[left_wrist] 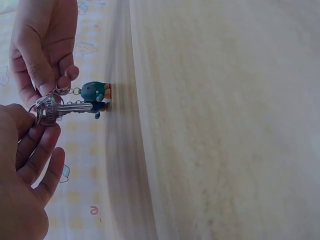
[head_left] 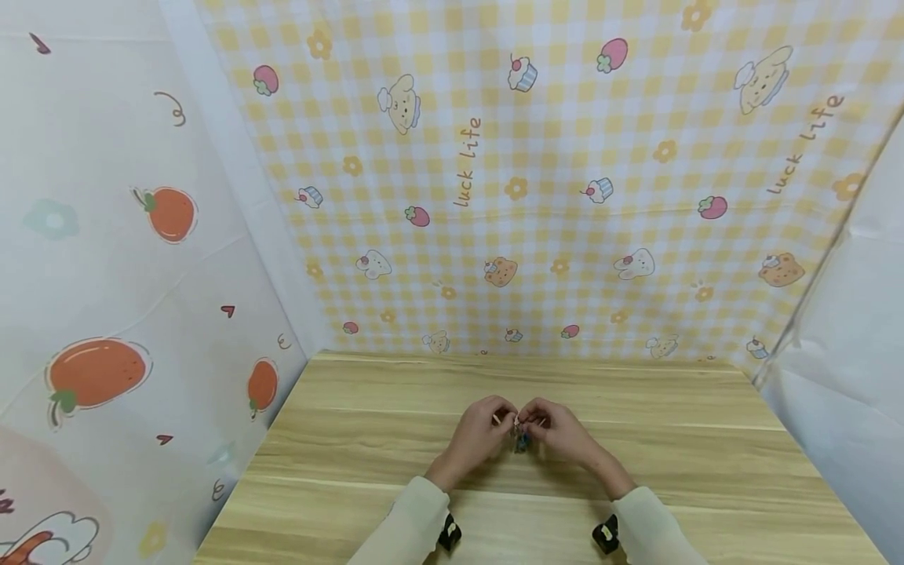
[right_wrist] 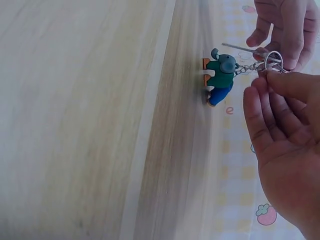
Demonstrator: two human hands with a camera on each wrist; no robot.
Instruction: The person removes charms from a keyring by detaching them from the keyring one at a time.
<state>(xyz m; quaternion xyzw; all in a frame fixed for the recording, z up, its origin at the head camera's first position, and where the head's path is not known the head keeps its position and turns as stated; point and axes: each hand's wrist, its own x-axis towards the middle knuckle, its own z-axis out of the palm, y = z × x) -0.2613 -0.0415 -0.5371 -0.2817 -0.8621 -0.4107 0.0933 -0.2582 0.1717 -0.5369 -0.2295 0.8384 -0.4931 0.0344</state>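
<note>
Near the middle of the table, both hands meet over a small keychain. My left hand [head_left: 479,434] pinches a silver key [left_wrist: 77,107] by its head, the blade pointing down toward the tabletop. Finger and thumb of my right hand [head_left: 563,433] grip the metal key ring [right_wrist: 273,52], close beside the left fingertips. From the ring, a short chain [right_wrist: 244,68] leads down to an elephant figurine [right_wrist: 221,71] with a grey head, green top, blue rear part and orange feet. Its feet are right at the wood surface. The ring is partly hidden by the fingers.
The wood-grain table [head_left: 353,439] spreads around both hands. Behind it hangs a yellow checked cloth [head_left: 551,235], with a printed white sheet [head_left: 106,275] at the left. Black wrist-worn pieces [head_left: 606,535] show beside the light sleeves.
</note>
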